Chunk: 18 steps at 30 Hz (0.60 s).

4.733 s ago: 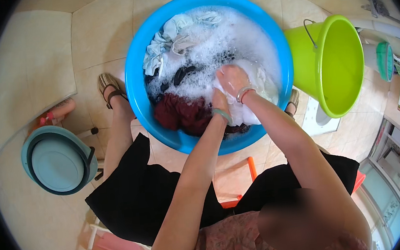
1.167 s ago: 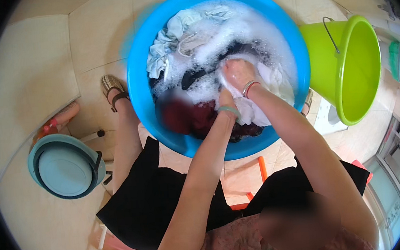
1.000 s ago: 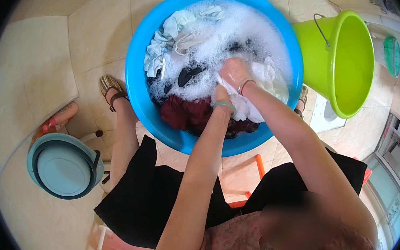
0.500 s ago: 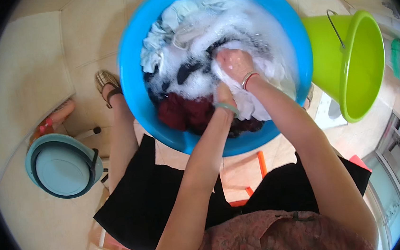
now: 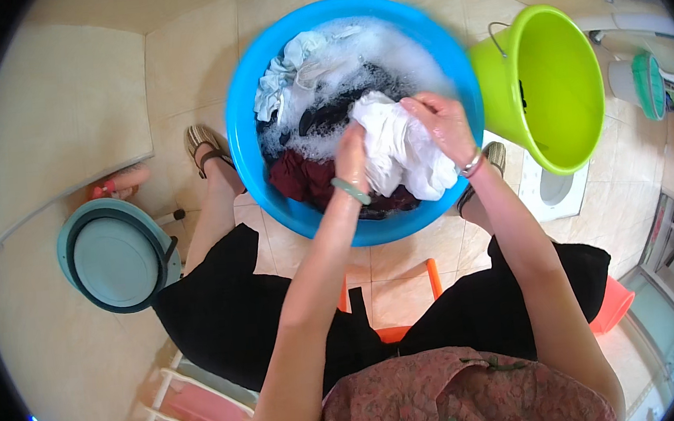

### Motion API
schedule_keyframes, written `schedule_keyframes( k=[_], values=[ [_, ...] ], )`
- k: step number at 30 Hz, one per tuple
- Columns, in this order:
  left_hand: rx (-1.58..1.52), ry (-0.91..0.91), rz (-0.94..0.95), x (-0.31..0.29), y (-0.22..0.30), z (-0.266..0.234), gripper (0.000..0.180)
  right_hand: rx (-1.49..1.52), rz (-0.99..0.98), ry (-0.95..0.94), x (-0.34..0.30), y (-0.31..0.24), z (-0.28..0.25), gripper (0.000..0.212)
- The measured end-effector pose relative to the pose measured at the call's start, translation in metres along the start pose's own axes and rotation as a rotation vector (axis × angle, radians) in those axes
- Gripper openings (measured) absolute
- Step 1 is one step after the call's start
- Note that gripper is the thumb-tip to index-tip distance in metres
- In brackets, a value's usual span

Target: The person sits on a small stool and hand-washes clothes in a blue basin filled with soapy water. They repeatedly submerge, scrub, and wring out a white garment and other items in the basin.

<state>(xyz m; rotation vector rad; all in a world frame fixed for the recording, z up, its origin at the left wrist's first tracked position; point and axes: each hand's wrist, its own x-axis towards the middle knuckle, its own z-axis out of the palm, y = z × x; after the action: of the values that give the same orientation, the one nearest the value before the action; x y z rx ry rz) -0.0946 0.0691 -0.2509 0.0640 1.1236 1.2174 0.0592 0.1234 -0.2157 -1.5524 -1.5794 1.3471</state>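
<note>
Between my hands is a bunched white garment (image 5: 400, 149), wet and lifted above the suds at the near right of a round blue basin (image 5: 238, 139). My left hand (image 5: 352, 158), with a pale green bangle at the wrist, closes on the garment's left side. On its upper right, the fingers of my right hand (image 5: 446, 127) are bent around the cloth. Soapy water holds a dark red garment (image 5: 300, 177) at the near left, black cloth (image 5: 329, 116) in the middle and a pale blue garment (image 5: 281, 75) at the far left.
A lime green bucket (image 5: 495, 92) lies tipped beside the basin on the right. At left sits a grey-blue collapsible basin (image 5: 117, 266). A pink and white rack (image 5: 202, 407) is at lower left, a coral container (image 5: 614, 304) at lower right. A squat toilet (image 5: 553, 191) is right.
Both hands have come up out of the suds and moved apart, raising the white garment between them. My view has shifted, so the basin appears smaller.
</note>
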Motion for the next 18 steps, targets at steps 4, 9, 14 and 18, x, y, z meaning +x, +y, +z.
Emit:
schedule_keyframes(
  k=[4,9,14,18],
  values=[
    [0.321,0.021,0.255,-0.029,0.070,0.001,0.027,0.213,-0.312,0.082,-0.027,-0.044,-0.025,0.008],
    [1.009,0.031,0.483,-0.029,0.075,-0.041,0.015,-0.312,-0.544,0.190,-0.069,-0.022,-0.019,0.021],
    [1.490,0.059,0.500,-0.024,0.031,-0.146,0.016,-0.564,-0.477,-0.203,-0.109,0.045,0.027,0.007],
    [1.536,0.389,0.650,-0.035,0.030,-0.131,0.024,-0.228,0.199,0.021,-0.089,0.029,0.025,0.010]
  ],
)
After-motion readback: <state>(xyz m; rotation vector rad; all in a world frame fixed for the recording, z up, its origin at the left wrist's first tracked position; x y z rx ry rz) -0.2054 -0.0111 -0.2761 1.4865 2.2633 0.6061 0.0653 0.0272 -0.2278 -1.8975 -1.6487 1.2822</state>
